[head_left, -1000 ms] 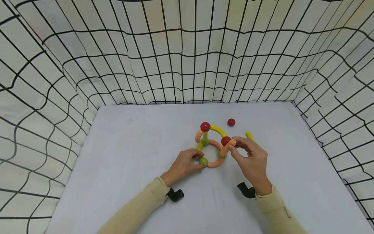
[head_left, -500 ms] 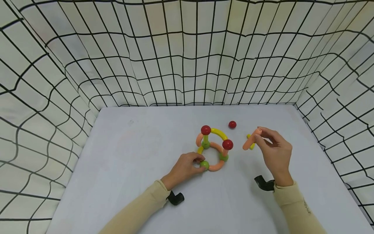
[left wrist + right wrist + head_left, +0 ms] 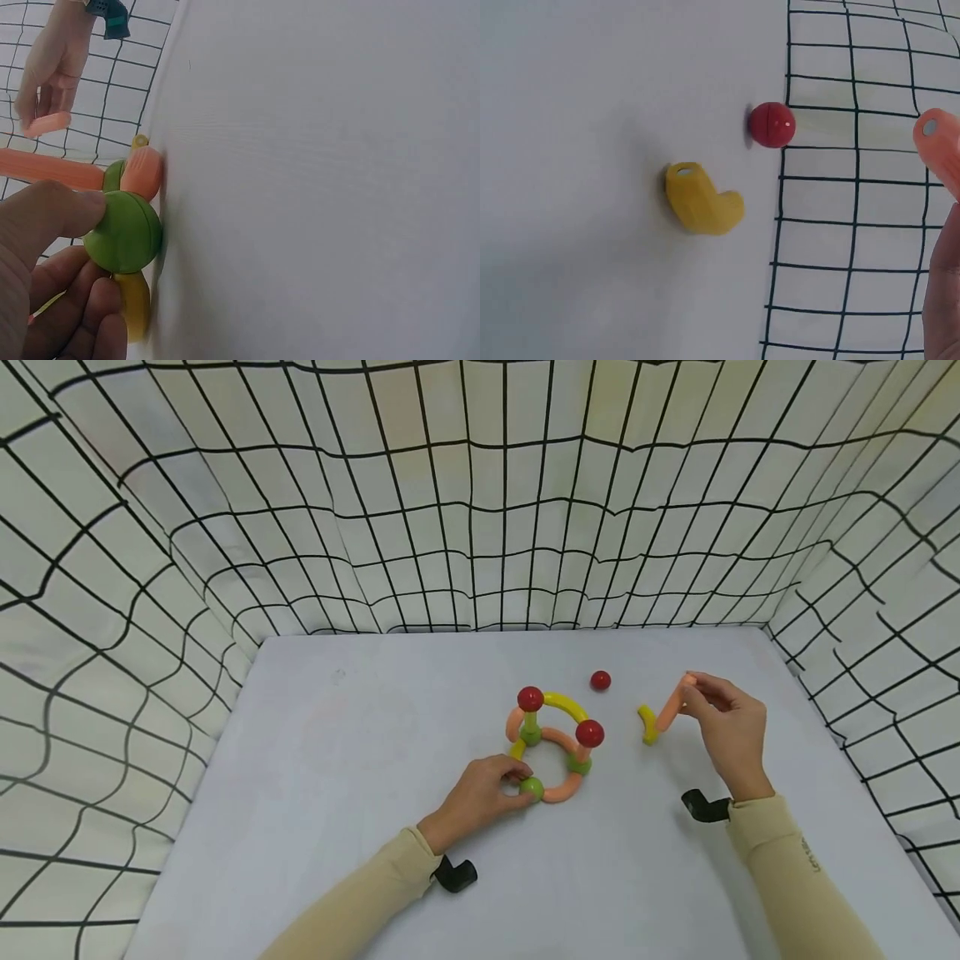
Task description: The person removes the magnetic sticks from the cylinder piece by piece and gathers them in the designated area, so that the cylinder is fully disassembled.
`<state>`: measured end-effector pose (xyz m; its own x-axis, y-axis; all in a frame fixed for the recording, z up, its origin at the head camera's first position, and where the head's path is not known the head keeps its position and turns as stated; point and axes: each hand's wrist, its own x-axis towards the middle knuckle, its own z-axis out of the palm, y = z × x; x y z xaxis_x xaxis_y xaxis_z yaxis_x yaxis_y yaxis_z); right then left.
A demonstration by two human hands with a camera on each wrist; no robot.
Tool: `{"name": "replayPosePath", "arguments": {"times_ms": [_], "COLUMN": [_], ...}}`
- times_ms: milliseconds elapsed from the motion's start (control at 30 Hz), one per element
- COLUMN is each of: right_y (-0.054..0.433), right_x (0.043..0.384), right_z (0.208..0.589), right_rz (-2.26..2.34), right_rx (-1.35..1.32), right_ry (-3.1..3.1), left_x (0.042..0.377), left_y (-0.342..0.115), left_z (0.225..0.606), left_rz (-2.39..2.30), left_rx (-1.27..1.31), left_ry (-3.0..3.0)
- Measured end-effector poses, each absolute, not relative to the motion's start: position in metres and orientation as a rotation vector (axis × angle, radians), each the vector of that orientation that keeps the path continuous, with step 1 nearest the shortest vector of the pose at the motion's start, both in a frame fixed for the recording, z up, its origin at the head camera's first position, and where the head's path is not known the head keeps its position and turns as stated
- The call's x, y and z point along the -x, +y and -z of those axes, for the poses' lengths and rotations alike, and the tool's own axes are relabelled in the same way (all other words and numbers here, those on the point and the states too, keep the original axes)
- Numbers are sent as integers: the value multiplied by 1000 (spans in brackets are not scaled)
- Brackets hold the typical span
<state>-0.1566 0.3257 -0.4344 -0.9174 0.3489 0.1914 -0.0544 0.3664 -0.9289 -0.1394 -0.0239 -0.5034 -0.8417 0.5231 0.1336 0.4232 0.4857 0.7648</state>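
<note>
A ring-shaped build of magnetic balls and sticks (image 3: 562,793) lies on the table, with green balls at its base. On uprights above two of them sit red balls (image 3: 590,733), linked by a yellow curved stick (image 3: 567,704). My left hand (image 3: 480,797) pinches the near green ball (image 3: 124,232) between thumb and fingers. Off to the right, my right hand (image 3: 731,735) holds an orange stick (image 3: 672,705) by its upper end, above the table. Its round tip shows a metal disc in the right wrist view. Below it lies a loose yellow curved stick (image 3: 697,202).
A loose red ball (image 3: 600,681) rests behind the build, to its right. The white table (image 3: 360,727) is bounded by white walls with black netting (image 3: 487,527). Black curved wrist pieces (image 3: 455,875) stick out at both sleeves.
My right hand has drawn away from the build, moving right with the orange stick. The left hand keeps its hold on the green ball.
</note>
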Motion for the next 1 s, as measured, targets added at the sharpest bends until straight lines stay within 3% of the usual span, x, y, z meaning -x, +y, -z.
{"name": "replayPosePath", "arguments": {"times_ms": [1000], "right_y": [410], "right_x": [186], "right_z": [478], "right_rz": [-1317], "right_rx": [476], "right_ry": [-2977], "left_x": [132], "left_y": [-21], "left_z": [501], "left_rz": [-1247], "left_rx": [-801], "left_ry": [2623]}}
